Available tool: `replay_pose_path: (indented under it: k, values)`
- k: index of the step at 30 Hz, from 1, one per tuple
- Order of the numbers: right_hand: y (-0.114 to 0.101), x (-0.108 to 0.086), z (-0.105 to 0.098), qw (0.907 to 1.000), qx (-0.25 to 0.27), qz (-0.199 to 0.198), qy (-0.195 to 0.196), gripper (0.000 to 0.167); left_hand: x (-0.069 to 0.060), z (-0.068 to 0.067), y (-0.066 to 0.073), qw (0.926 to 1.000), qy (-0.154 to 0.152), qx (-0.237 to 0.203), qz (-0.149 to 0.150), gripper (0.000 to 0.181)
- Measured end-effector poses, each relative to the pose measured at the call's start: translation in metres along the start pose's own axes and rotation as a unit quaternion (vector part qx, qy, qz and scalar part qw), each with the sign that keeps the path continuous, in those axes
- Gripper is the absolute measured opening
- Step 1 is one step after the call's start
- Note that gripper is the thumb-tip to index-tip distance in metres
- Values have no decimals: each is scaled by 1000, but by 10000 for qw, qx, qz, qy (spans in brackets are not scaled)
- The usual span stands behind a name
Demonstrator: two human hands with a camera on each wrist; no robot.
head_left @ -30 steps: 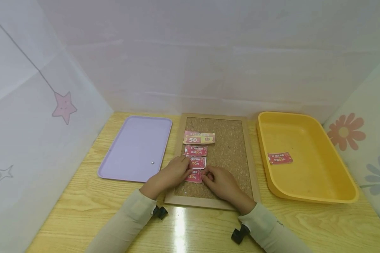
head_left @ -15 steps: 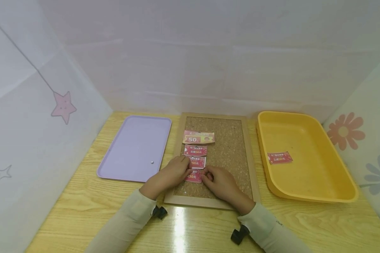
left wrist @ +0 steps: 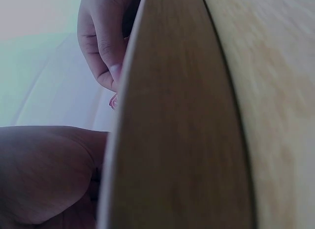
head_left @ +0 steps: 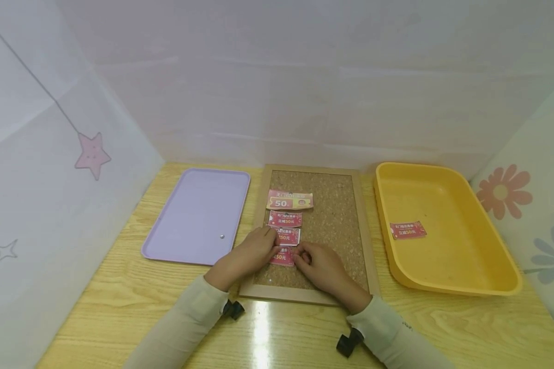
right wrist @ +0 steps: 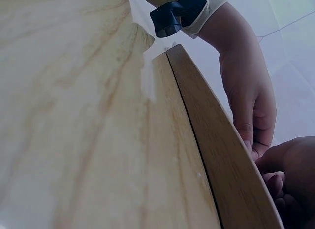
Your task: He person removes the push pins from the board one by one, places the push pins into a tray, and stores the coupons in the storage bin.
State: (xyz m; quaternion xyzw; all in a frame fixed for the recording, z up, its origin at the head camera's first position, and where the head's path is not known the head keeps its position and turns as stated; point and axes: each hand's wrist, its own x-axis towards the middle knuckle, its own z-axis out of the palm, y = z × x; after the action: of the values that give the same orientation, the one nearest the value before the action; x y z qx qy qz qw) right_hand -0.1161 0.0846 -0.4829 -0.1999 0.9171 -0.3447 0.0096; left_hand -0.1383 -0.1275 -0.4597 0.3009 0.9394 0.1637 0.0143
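Observation:
On the wood-framed cork board [head_left: 334, 225] several coupons form a column at the left: a pink-and-yellow one [head_left: 290, 200] on top, then a red one [head_left: 285, 219], a white-edged red one [head_left: 290, 237] and the lowest red one [head_left: 282, 256]. My left hand [head_left: 254, 248] covers the left ends of the lower two coupons, its fingers bent over them. My right hand [head_left: 325, 267] pinches the right edge of the lowest coupon with thumb and index finger. In the right wrist view the fingertips of my left hand [right wrist: 248, 101] and right hand [right wrist: 300, 172] nearly meet behind the board's frame.
A purple tray [head_left: 198, 215] with a small silvery pin [head_left: 222, 237] lies left of the board. At the right stands a yellow bin [head_left: 448, 246] holding one red coupon [head_left: 408, 230]. White patterned sheets [head_left: 300, 82] enclose the wooden table [head_left: 106, 307] at the back and sides.

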Motion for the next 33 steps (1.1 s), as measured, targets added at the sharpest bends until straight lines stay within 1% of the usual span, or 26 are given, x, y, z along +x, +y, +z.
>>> replay_pose_path:
  k: [7, 13, 16, 22, 26, 33]
  values:
    - [2, 0, 1, 10000, -5, 7, 22, 12, 0, 2, -1, 10000, -65, 40, -13, 11]
    - [1, 0, 1, 9999, 62, -8, 82, 12, 1, 4, -3, 9999, 28, 124, 25, 12]
    - [1, -1, 1, 9999, 86, 3, 81, 12, 1, 5, -3, 9999, 74, 91, 21, 13]
    - [2, -2, 3, 9999, 97, 27, 68, 12, 1, 5, -3, 9999, -4, 130, -14, 12]
    - [3, -2, 3, 9999, 110, 27, 53, 12, 0, 5, -3, 9998, -1, 187, 6, 12]
    - [2, 0, 2, 9999, 97, 58, 42, 12, 0, 4, -3, 9995, 99, 274, 120, 12]
